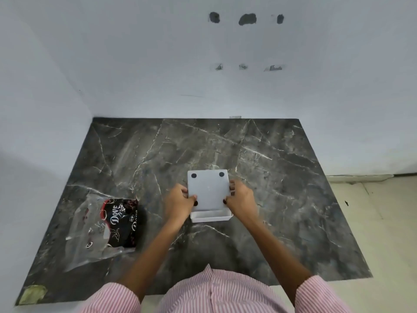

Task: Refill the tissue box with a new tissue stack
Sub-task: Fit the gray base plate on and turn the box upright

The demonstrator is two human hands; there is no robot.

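Note:
A white square tissue box (208, 193) is held upside down over the dark marble tabletop (270, 177), its flat base with two black rubber feet facing up. The base panel is slid back, so an open white edge (211, 216) shows at the near side. My left hand (180, 201) grips the box's left side and my right hand (240, 198) grips its right side, thumbs on the base. A clear plastic wrapper with a black Dove print (106, 224) lies on the table to the left. No loose tissue stack is visible.
White walls close off the back and left of the table. A pale tiled floor (372, 211) lies past the table's right edge. A patch of torn tape (33, 293) sits at the near left corner. Striped pink sleeves fill the bottom.

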